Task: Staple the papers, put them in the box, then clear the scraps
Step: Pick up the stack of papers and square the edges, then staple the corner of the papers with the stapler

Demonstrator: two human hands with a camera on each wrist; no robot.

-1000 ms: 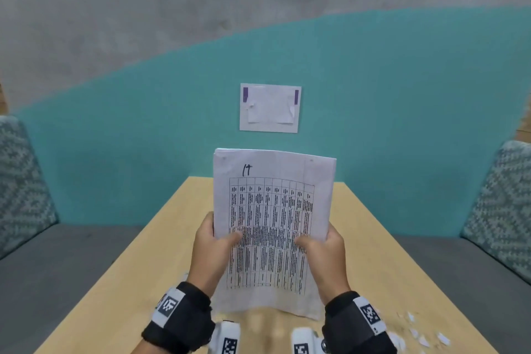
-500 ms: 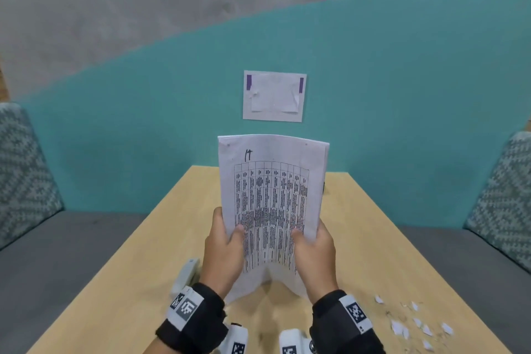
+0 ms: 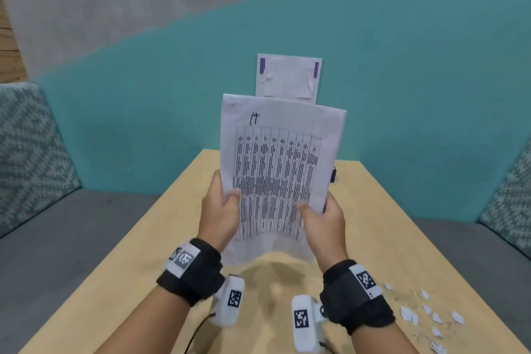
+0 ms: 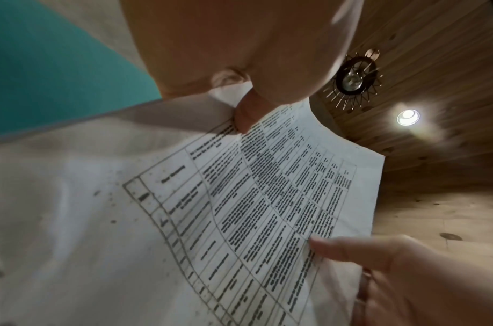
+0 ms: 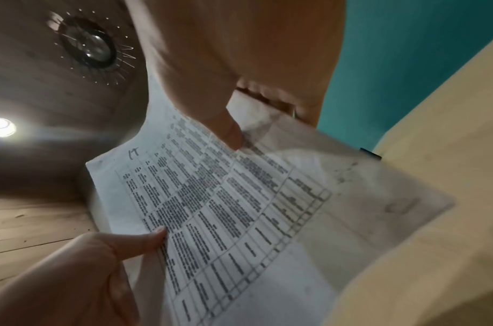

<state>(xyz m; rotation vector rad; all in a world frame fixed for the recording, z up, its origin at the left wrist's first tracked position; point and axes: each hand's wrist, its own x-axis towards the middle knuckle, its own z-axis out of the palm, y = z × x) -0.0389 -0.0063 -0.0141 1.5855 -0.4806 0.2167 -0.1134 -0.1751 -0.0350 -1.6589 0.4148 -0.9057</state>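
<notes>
A stack of printed papers (image 3: 280, 167) with a table of text and a handwritten mark at the top stands upright above the wooden table (image 3: 388, 224). My left hand (image 3: 221, 210) grips its left edge, thumb on the front. My right hand (image 3: 324, 218) grips the right edge the same way. Both wrist views show the papers (image 4: 239, 209) (image 5: 226, 198) bowed between the two thumbs. White paper scraps (image 3: 425, 316) lie scattered on the table at the near right. A dark object (image 3: 333, 175) peeks out behind the papers' right edge; I cannot tell what it is.
A white sheet (image 3: 288, 77) with purple tape strips hangs on the teal wall behind. Grey bench seats with patterned cushions (image 3: 28, 146) flank the table on both sides. Lamps (image 4: 354, 77) show on the wooden ceiling.
The papers stay upright in both hands and their sheets sit more squarely together at the bottom. The view has tilted down, so more of the scraps show.
</notes>
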